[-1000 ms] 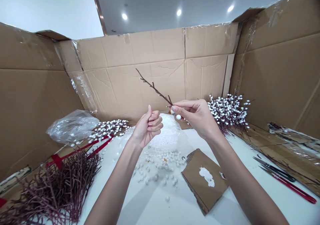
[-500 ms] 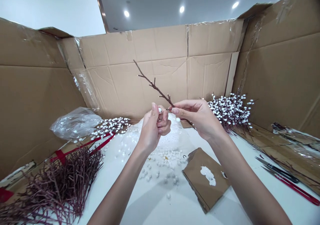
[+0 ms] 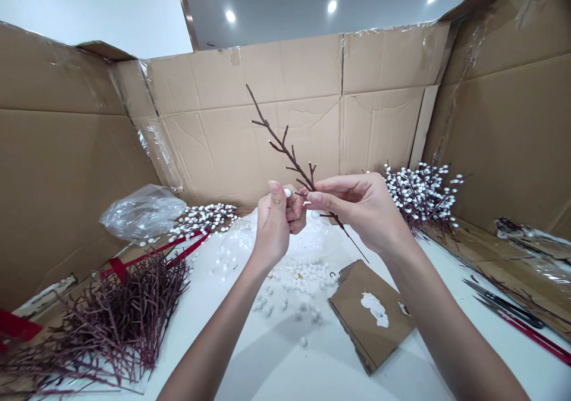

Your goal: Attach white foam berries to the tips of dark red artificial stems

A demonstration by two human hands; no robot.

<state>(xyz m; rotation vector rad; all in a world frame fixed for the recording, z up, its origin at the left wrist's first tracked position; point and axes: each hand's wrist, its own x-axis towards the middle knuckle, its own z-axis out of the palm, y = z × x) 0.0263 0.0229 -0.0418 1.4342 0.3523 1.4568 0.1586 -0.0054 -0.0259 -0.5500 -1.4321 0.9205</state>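
My right hand (image 3: 361, 207) pinches a thin dark-red twig (image 3: 285, 145) that rises up and to the left, its lower end poking out below the fingers. My left hand (image 3: 276, 222) is closed on a small white foam ball (image 3: 288, 193), held between thumb and fingers right at a side shoot of the twig. Both hands meet above the white table (image 3: 285, 365). Below them lie several loose white balls (image 3: 294, 276) on a clear plastic bag.
A cardboard scrap (image 3: 372, 323) with a blob of white glue lies front right. A heap of bare twigs (image 3: 111, 323) is at the left, finished beaded twigs (image 3: 419, 193) at back right and more beaded twigs (image 3: 205, 216) at back left. Scissors (image 3: 513, 312) lie right. Cardboard walls (image 3: 57, 169) surround the table.
My left hand moved right to the twig and now shows a white ball at its fingertips. The twig tilted more upright. The ball under my right fingers is no longer seen.
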